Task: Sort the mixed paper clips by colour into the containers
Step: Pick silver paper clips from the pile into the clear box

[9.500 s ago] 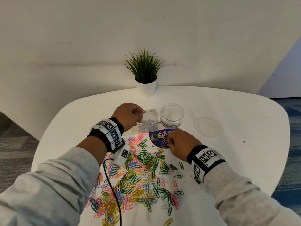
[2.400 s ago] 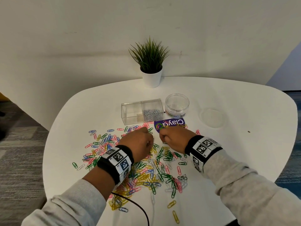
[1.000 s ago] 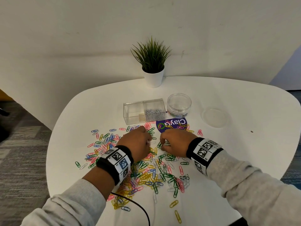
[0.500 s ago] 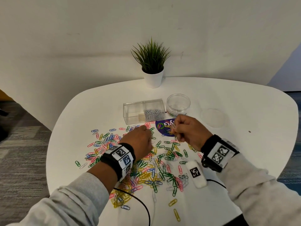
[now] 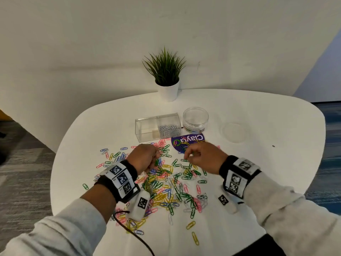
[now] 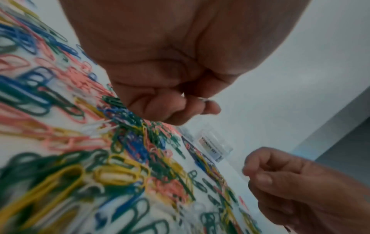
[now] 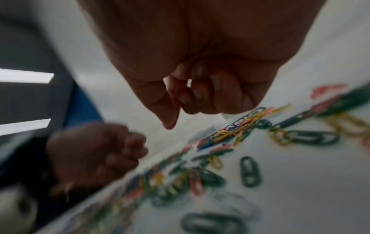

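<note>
Mixed paper clips (image 5: 166,182) in green, yellow, pink, blue and white lie spread over the white table (image 5: 267,126). My left hand (image 5: 156,155) hovers over the pile's far left part with its fingers curled. In the left wrist view it (image 6: 200,102) pinches a small white paper clip (image 6: 204,99) between thumb and finger. My right hand (image 5: 187,157) hangs just above the clips to the right, fingers curled in with the thumb beside them, and no clip shows in it (image 7: 179,109). The clear two-part box (image 5: 145,126) holds white clips (image 5: 169,129) in its right half.
A clear round jar (image 5: 195,119) stands right of the box, its lid (image 5: 235,132) flat further right. A purple label card (image 5: 188,141) lies in front of the jar under some clips. A potted plant (image 5: 167,71) stands at the back edge.
My right hand has come down and left from in front of the jar to just above the pile. My left hand stays over the pile's left part.
</note>
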The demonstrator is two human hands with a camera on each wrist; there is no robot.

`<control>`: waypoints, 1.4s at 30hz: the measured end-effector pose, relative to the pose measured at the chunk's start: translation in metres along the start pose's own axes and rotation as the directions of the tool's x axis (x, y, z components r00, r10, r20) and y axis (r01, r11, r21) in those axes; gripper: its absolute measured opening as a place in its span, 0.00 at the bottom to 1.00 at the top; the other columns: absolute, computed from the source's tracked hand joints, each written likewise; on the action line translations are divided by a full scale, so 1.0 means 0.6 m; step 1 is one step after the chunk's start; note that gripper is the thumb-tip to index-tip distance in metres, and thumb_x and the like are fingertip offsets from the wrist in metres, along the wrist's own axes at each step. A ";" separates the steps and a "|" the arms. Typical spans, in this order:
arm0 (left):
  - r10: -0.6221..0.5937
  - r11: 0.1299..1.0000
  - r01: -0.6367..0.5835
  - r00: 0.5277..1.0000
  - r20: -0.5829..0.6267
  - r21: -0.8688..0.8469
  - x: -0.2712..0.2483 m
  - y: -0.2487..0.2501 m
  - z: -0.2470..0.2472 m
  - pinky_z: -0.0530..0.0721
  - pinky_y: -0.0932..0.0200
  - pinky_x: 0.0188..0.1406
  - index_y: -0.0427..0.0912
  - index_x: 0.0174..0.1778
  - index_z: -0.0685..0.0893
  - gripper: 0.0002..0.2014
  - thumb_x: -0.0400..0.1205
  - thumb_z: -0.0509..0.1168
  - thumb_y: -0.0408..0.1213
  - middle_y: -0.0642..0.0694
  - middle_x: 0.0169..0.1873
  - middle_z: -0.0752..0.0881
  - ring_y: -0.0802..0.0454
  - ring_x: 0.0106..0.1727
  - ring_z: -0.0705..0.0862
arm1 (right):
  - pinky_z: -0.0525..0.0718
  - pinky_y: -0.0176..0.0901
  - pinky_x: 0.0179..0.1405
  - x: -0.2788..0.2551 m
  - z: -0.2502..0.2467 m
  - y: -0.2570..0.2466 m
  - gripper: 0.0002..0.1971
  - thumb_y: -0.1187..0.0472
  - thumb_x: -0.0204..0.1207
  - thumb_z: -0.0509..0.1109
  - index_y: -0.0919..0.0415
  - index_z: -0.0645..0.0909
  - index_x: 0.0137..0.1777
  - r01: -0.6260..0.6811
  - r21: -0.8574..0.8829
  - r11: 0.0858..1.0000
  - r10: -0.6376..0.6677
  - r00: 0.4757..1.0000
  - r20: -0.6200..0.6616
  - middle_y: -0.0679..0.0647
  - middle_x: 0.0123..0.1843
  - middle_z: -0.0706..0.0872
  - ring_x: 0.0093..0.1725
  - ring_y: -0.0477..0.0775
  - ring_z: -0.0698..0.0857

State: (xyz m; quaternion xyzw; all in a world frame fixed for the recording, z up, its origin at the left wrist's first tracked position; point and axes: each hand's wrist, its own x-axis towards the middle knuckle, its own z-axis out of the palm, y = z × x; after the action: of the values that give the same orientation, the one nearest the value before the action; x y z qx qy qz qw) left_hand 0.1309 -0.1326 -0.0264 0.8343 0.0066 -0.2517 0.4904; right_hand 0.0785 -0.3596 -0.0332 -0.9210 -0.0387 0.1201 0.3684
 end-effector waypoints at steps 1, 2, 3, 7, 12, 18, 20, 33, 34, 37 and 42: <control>-0.012 1.000 0.011 1.000 0.022 0.023 -0.003 -0.001 0.007 0.69 0.61 0.23 0.33 0.34 0.77 0.12 0.81 0.53 0.30 0.40 0.21 0.74 0.47 0.21 0.71 | 0.70 0.32 0.34 -0.001 0.008 -0.004 0.05 0.56 0.81 0.69 0.49 0.86 0.51 0.043 -0.117 0.992 -0.037 0.998 0.055 0.38 0.29 0.79 0.31 0.36 0.77; -0.010 0.998 0.007 0.999 0.049 0.064 -0.005 -0.002 0.014 0.70 0.60 0.24 0.34 0.32 0.75 0.13 0.82 0.54 0.33 0.39 0.22 0.75 0.46 0.21 0.71 | 0.70 0.33 0.35 -0.001 0.015 -0.006 0.06 0.53 0.82 0.68 0.47 0.86 0.54 0.071 -0.196 0.978 -0.054 0.994 0.092 0.38 0.31 0.77 0.33 0.37 0.77; 0.016 0.988 -0.027 0.997 0.072 0.149 -0.006 -0.004 0.020 0.72 0.59 0.27 0.36 0.32 0.74 0.16 0.85 0.54 0.36 0.38 0.23 0.76 0.45 0.23 0.72 | 0.72 0.35 0.37 0.000 0.021 -0.006 0.08 0.52 0.83 0.67 0.46 0.86 0.56 0.090 -0.249 0.964 -0.063 0.992 0.112 0.38 0.33 0.76 0.36 0.39 0.77; 0.237 0.766 -0.310 0.951 0.201 0.563 -0.004 -0.015 0.044 0.72 0.55 0.39 0.43 0.43 0.77 0.15 0.90 0.52 0.46 0.46 0.37 0.80 0.49 0.39 0.77 | 0.80 0.47 0.53 0.008 0.039 -0.005 0.10 0.49 0.81 0.67 0.44 0.84 0.59 0.115 -0.408 0.906 -0.058 0.987 0.151 0.48 0.54 0.83 0.55 0.54 0.82; 0.328 0.432 -0.495 0.865 0.380 0.754 -0.008 -0.024 0.052 0.82 0.51 0.55 0.53 0.59 0.83 0.10 0.87 0.59 0.43 0.50 0.54 0.86 0.48 0.55 0.83 | 0.80 0.46 0.54 0.015 0.043 0.000 0.11 0.51 0.77 0.72 0.46 0.83 0.58 0.052 -0.414 0.909 0.017 0.987 0.159 0.49 0.60 0.84 0.58 0.53 0.82; 0.319 0.476 -0.431 0.897 0.306 0.767 0.001 -0.025 0.049 0.83 0.54 0.55 0.56 0.56 0.84 0.08 0.82 0.66 0.46 0.52 0.54 0.86 0.50 0.55 0.83 | 0.76 0.38 0.41 0.015 0.036 0.005 0.04 0.58 0.75 0.74 0.49 0.83 0.47 -0.015 -0.307 0.952 0.069 0.983 0.168 0.41 0.45 0.82 0.48 0.48 0.82; 0.266 0.537 -0.390 0.920 0.288 0.748 0.003 -0.024 0.045 0.81 0.58 0.53 0.56 0.53 0.84 0.06 0.81 0.68 0.46 0.56 0.51 0.84 0.54 0.52 0.82 | 0.73 0.35 0.35 0.013 0.032 0.007 0.05 0.59 0.74 0.75 0.49 0.82 0.44 -0.025 -0.273 0.962 0.074 0.983 0.167 0.40 0.39 0.80 0.43 0.46 0.81; 0.177 0.931 -0.240 0.956 0.233 0.275 0.004 -0.021 0.000 0.76 0.62 0.39 0.47 0.41 0.86 0.05 0.82 0.70 0.39 0.57 0.34 0.85 0.61 0.35 0.81 | 0.68 0.39 0.20 -0.011 -0.010 0.014 0.10 0.76 0.78 0.60 0.61 0.76 0.48 -0.283 0.828 0.484 0.253 0.951 0.178 0.61 0.36 0.83 0.26 0.52 0.75; 0.132 0.977 -0.164 0.967 0.219 0.133 0.003 -0.023 -0.005 0.76 0.60 0.38 0.46 0.40 0.86 0.05 0.82 0.71 0.37 0.55 0.33 0.85 0.59 0.33 0.79 | 0.71 0.38 0.21 -0.012 -0.009 0.013 0.12 0.77 0.78 0.58 0.62 0.77 0.51 -0.288 0.852 0.437 0.242 0.950 0.197 0.61 0.37 0.84 0.27 0.52 0.76; 0.020 0.980 0.031 0.966 0.256 -0.195 0.002 -0.028 -0.015 0.71 0.61 0.30 0.41 0.41 0.85 0.05 0.83 0.68 0.31 0.41 0.38 0.83 0.55 0.29 0.72 | 0.76 0.41 0.25 -0.013 -0.003 0.012 0.17 0.79 0.76 0.54 0.65 0.79 0.56 -0.303 0.878 0.372 0.226 0.946 0.231 0.62 0.41 0.85 0.30 0.53 0.79; -0.037 0.916 0.163 0.944 0.327 -0.366 -0.007 -0.024 -0.011 0.71 0.65 0.20 0.38 0.55 0.81 0.07 0.86 0.60 0.25 0.41 0.37 0.85 0.54 0.28 0.73 | 0.68 0.39 0.28 -0.012 0.016 0.010 0.09 0.71 0.78 0.64 0.60 0.84 0.47 -0.210 0.412 0.886 0.162 0.976 0.148 0.44 0.28 0.80 0.26 0.44 0.74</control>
State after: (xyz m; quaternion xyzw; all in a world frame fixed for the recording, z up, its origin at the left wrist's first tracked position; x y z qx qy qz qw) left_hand 0.1265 -0.1185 -0.0340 0.6686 0.0212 -0.3998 0.6267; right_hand 0.0690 -0.3586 -0.0427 -0.8099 0.0568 0.2108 0.5445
